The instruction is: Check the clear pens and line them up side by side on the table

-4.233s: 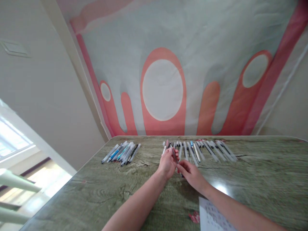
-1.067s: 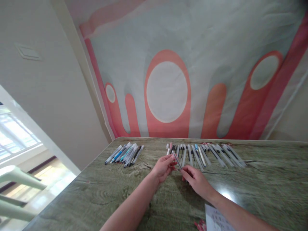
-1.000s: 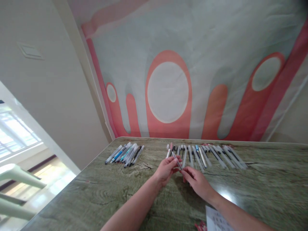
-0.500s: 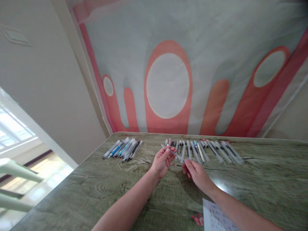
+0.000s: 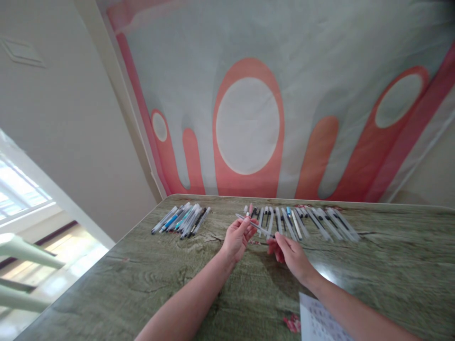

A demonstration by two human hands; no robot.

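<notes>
A clear-barrelled pen (image 5: 261, 228) slants between my two hands above the table. My left hand (image 5: 237, 237) pinches its upper part between thumb and fingers. At the lower, dark end of the pen, my right hand (image 5: 289, 251) is closed with thumb and forefinger on it; whether a cap is in those fingers is too small to tell. Behind the hands lies a spread row of pens (image 5: 320, 225), mostly clear with dark or pale ends, one of them white and blue. Farther left is a bunched pile of pens (image 5: 183, 220), with blue and teal ones among clear ones.
A printed sheet of paper (image 5: 320, 322) lies at the near edge, partly beneath my right forearm. The wood-patterned table (image 5: 142, 279) meets a wall with a red and grey poster (image 5: 192, 61). Pale green furniture legs (image 5: 28, 251) stand at the left.
My left hand and the pen have shifted slightly left. The dark end by my right fingers shows more clearly now. The pens on the table have stayed put.
</notes>
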